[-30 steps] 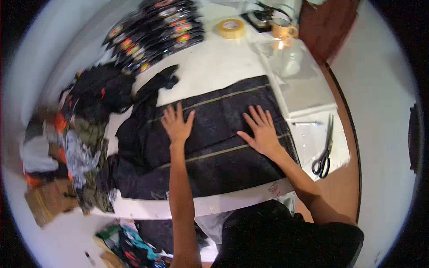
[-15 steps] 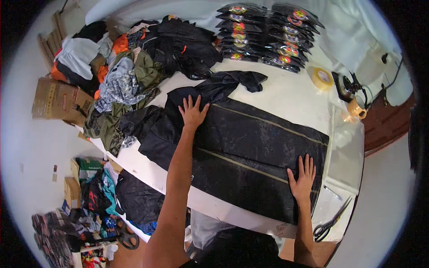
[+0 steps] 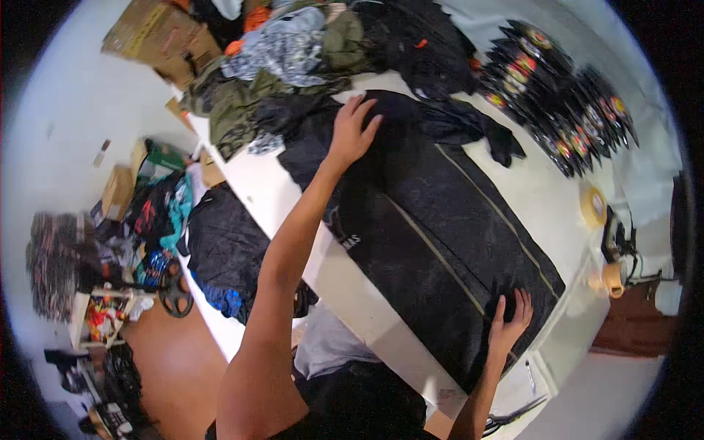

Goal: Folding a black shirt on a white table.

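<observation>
A black long-sleeved top [image 3: 440, 220] with thin tan seam lines lies spread flat on the white table. My left hand [image 3: 356, 133] is at its shoulder end, fingers apart and slightly bent, holding nothing. At the opposite, hem end, my right hand [image 3: 511, 324] rests on the cloth with thumb and fingers apart. One sleeve [image 3: 491, 136] stretches out toward the far side; dark cloth also lies bunched left of my left hand.
Heaped clothes [image 3: 293, 48] cover the table's far left. Packaged black items [image 3: 557, 95] stand in rows at the far right. Tape [image 3: 592, 205], an orange mug [image 3: 612, 280] and scissors [image 3: 513, 416] lie along the right side. A cardboard box [image 3: 158, 37] sits at upper left.
The whole view has turned, so the table now slants more steeply. My left hand has shifted toward the top's shoulder edge, its fingers more bent. My right hand stays near the hem.
</observation>
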